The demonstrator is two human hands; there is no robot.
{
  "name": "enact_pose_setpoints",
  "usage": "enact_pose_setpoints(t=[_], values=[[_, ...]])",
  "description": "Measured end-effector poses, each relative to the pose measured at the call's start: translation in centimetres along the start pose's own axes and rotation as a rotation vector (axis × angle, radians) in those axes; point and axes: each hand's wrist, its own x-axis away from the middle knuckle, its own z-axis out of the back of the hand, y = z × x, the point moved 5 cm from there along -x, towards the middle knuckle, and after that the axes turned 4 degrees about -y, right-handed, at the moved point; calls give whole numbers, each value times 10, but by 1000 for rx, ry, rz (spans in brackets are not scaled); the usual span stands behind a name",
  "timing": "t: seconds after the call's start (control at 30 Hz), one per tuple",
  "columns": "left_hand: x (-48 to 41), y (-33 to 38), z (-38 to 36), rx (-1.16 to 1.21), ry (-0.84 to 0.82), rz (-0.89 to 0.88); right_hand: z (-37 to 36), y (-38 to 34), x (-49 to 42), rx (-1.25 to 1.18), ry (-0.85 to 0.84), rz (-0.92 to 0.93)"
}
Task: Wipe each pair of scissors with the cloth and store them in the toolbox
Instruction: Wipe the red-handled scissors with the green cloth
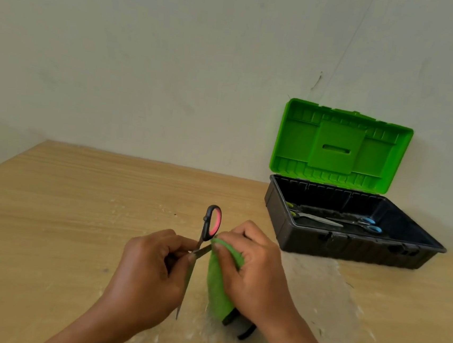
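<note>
Wood-grain table (79, 198): left hand (149, 271) grips opened black scissors (204, 241) with a pink-lined handle; right hand (254, 268) pinches green cloth (218, 289) around one blade.

Plain room: wooden table (79, 198), bare wall (174, 69)
</note>
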Motion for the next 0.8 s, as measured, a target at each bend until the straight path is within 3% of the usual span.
enact_pose_setpoints(t=[0.1, 0.27, 0.47, 0.6, 0.8], values=[[1, 1, 0, 18, 3, 6, 5, 13, -2, 51, 99, -71], [1, -2, 1, 21, 4, 29, 0, -4, 1, 19, 21, -6], [1, 0, -5, 16, -15, 39, 3, 20, 1, 105, 116, -151], [0, -5, -2, 199, -1, 201, 0, -2, 2, 60, 110, -29], [-2, -19, -1, 482, -26, 372, -20, -27, 7, -68, -95, 137]])
